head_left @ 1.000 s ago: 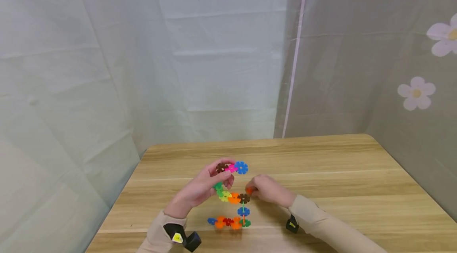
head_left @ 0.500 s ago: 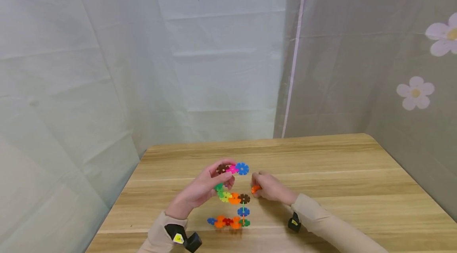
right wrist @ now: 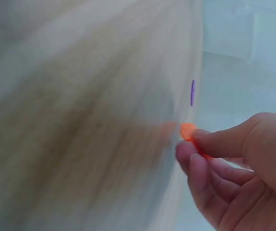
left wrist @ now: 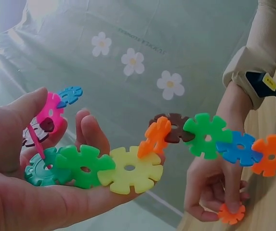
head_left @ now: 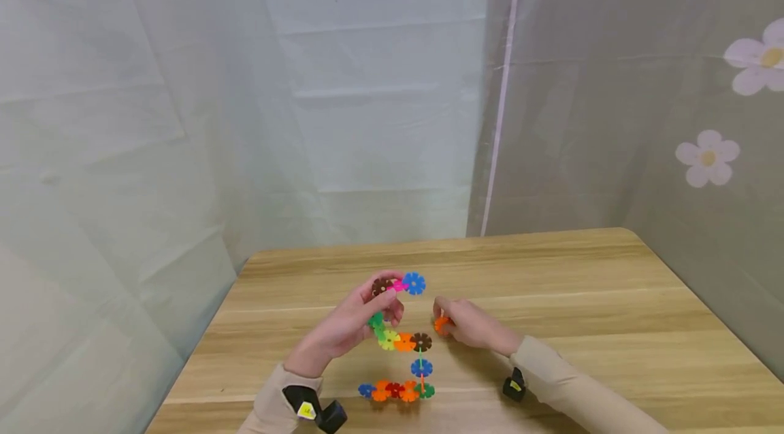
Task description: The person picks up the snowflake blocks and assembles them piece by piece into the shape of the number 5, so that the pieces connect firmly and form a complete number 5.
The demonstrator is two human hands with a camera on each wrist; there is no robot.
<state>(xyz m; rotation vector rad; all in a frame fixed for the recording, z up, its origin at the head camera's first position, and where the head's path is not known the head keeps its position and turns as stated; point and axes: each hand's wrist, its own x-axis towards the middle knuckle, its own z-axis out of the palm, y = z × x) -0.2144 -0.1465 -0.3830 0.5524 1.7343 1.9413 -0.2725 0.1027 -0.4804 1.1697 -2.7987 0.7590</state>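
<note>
My left hand (head_left: pixel 349 320) holds up a chain of notched plastic snowflake discs. In the left wrist view a yellow disc (left wrist: pixel 116 175) and two green ones lie along the fingers. The chain's upper end, with a brown, a pink and a blue disc (head_left: pixel 414 284), sticks out past the fingertips. Its lower part hangs down through a brown disc (head_left: pixel 420 342) and bends left in a row ending at a small blue disc (head_left: pixel 366 390). To the right, my right hand (head_left: pixel 474 326) pinches a loose orange disc (right wrist: pixel 188 130) between thumb and fingers, close to the tabletop and apart from the chain.
A purple disc (right wrist: pixel 192 93) appears edge-on beyond the right fingertips in the right wrist view. The wooden table (head_left: pixel 582 284) lies under both hands. Pale fabric curtains (head_left: pixel 380 114) stand behind it and at its sides.
My right hand has drawn a little to the right, away from the chain, with the orange disc in its fingers. The left hand stays nearly still, holding the chain.
</note>
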